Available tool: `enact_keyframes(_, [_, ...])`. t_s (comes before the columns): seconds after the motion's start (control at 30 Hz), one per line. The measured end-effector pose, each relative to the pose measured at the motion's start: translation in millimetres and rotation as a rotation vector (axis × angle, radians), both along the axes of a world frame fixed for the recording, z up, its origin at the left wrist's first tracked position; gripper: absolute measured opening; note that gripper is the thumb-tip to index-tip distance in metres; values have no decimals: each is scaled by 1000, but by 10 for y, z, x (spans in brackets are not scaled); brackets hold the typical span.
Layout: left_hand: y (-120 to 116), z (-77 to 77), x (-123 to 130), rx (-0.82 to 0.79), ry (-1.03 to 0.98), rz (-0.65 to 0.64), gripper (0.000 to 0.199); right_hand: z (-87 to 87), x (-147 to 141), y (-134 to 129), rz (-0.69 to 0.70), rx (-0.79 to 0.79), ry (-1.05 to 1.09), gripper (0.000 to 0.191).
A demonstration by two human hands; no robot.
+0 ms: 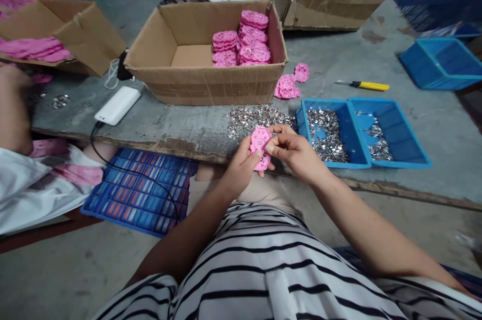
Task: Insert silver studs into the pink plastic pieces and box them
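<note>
A pink plastic casing (260,137) with small holes and raised studs is held just off the table's front edge. My left hand (241,167) is closed around its lower left side, thumb on the face. At its right edge, my right hand (293,151) has thumb and forefinger pinched together; whatever small piece they hold is hidden. Just beyond lies a spread of small shiny metal pieces (250,118). Two blue bins, the left bin (359,163) and the right bin (410,163), hold more such pieces to the right of my right hand.
A cardboard box (203,84) with stacked pink casings (254,38) stands ahead. Two pink pieces (288,87) lie beside it. A yellow-handled screwdriver (371,86) is behind the bins. A white power bank (118,105) trails a black cable. Another person's arm (15,109) is at left.
</note>
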State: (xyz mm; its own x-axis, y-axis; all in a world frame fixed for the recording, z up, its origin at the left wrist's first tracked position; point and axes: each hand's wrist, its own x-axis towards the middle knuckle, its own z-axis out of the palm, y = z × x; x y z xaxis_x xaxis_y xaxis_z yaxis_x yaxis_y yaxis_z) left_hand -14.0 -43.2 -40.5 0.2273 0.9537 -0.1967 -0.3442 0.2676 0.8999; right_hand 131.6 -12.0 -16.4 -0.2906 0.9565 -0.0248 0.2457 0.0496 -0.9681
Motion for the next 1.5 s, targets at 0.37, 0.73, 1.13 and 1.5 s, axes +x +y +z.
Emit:
enact_keyframes(0.37, [-14,18,72,-47,-42,40,38,-97,-38,-66,-120,-12,58,25])
enact_keyframes(0.73, [-21,17,109,-48,-64,53,41,-119,-15,-77,-146,33,44,22])
enact_keyframes(1.13, [-7,59,108,-63,-36,42,41,-102,-4,-51,-129,-134,174,31])
enact_keyframes(1.5, [23,47,108,-62,1,16,37,-57,18,11,-83,-97,61,37])
